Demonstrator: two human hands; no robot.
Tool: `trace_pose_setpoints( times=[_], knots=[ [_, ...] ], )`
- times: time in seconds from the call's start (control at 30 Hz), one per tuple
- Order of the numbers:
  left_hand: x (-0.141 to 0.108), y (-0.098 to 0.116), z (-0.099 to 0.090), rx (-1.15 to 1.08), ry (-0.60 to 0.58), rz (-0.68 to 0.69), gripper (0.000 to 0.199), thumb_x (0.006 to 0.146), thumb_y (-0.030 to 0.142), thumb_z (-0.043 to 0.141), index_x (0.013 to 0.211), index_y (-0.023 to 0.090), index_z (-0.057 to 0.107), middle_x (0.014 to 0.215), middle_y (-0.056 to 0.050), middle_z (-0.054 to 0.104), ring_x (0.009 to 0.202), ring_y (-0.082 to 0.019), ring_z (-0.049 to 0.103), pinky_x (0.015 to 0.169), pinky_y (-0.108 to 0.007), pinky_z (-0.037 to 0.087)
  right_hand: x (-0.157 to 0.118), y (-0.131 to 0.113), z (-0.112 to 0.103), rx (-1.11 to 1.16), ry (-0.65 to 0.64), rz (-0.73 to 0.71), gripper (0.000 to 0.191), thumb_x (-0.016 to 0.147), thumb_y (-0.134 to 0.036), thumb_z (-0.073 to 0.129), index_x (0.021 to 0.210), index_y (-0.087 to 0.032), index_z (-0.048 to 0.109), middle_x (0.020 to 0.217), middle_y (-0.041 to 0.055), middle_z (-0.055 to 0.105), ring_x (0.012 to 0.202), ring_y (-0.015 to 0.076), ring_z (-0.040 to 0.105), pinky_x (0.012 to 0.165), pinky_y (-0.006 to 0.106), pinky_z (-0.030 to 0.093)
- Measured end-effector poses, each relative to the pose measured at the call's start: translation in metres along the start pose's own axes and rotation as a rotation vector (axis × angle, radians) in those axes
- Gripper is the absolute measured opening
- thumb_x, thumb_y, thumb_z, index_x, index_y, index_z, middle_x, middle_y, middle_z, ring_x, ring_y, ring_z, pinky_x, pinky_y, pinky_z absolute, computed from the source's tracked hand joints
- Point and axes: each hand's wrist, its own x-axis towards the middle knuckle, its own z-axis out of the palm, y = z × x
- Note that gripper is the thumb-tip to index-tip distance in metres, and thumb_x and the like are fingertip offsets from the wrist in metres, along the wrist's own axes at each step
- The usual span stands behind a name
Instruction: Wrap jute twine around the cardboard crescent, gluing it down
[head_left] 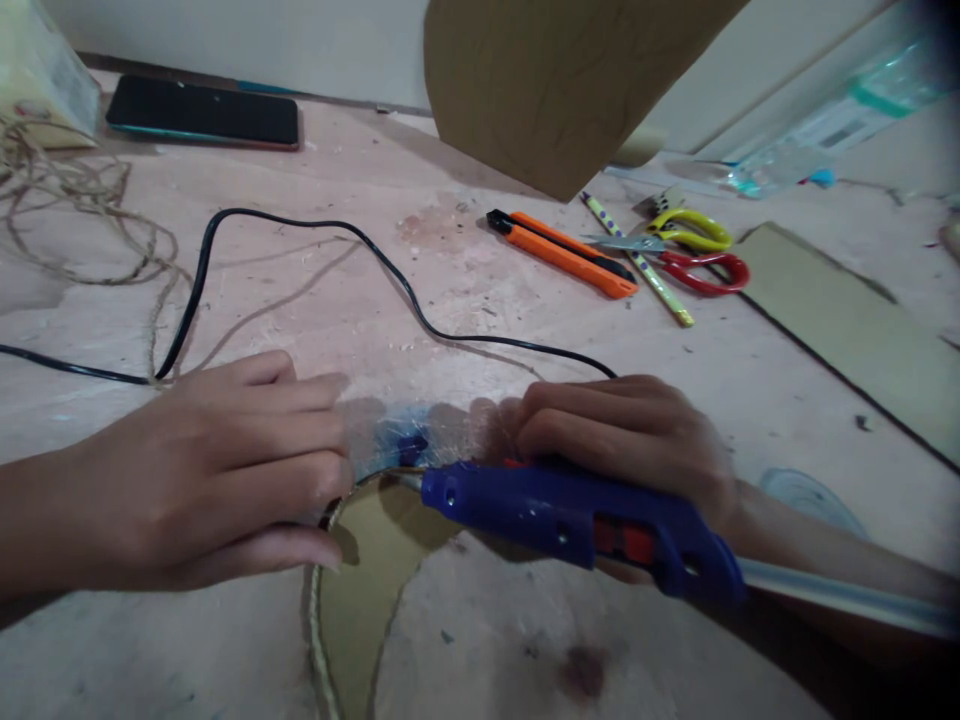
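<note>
My right hand [630, 440] grips a blue hot glue gun [517, 510], with a clear glue stick [840, 590] poking out of its back. The metal nozzle points left, at the edge of a curved cardboard piece [360, 610]. Twine [319, 640] runs along that piece's outer edge. At its upper left, my left hand [225, 480] has the cardboard edge and twine between thumb and index finger; the exact contact is partly hidden. Just beyond the nozzle lies clear plastic film [450, 430] with a dark blue patch.
A black cord [360, 235] winds behind both hands. Loose twine [82, 210] and a phone [202, 112] lie at back left. An orange box cutter [562, 255], scissors [697, 245], a pencil [652, 280] and flat cardboard [862, 330] lie right. Cardboard [555, 80] stands behind, near a bottle [832, 130].
</note>
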Motion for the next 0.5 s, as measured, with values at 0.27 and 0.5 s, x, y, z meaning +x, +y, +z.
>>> trace_pose_setpoints(
  times=[0.27, 0.5],
  knots=[
    [-0.002, -0.002, 0.001, -0.055, 0.007, -0.032, 0.020, 0.113, 0.044, 0.070, 0.103, 0.027, 0.070, 0.089, -0.003, 0.076, 0.084, -0.024, 0.072, 0.077, -0.041, 0.049, -0.003, 0.004, -0.015, -0.235, 0.072, 0.006, 0.057, 0.119, -0.070, 0.033, 0.101, -0.024, 0.061, 0.082, 0.0031, 0.063, 0.063, 0.0154, 0.057, 0.055, 0.031, 0.040],
    [-0.002, -0.003, 0.002, -0.036, 0.000, -0.026, 0.021, 0.114, 0.044, 0.069, 0.102, 0.027, 0.067, 0.090, -0.002, 0.076, 0.086, -0.024, 0.072, 0.077, -0.040, 0.048, 0.002, 0.013, -0.028, -0.257, 0.171, 0.048, 0.029, 0.116, -0.051, 0.057, 0.106, -0.026, 0.067, 0.099, 0.0067, 0.071, 0.081, 0.0228, 0.070, 0.071, 0.039, 0.056]
  ],
)
